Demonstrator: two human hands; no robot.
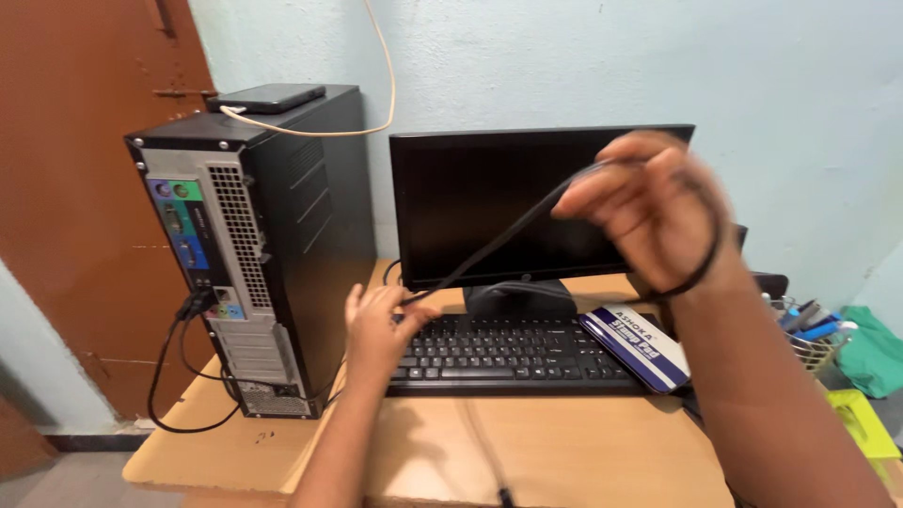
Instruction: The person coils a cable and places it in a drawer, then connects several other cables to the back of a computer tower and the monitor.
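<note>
Head: black cable (499,246) slants up-right between hands.

Surface: wooden desk (564,442) | on it — tower computer (254,245), monitor (508,207), keyboard (508,353), blue-white box (640,346), pen basket (816,346)

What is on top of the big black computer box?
A flat dark device lies on the computer tower, with a pale cable plugged into it. Its underside is covered.

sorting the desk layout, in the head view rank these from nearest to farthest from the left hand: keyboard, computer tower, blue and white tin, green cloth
1. keyboard, right beside the left hand
2. computer tower, to its left
3. blue and white tin, at the keyboard's right end
4. green cloth, at the far right edge
</note>
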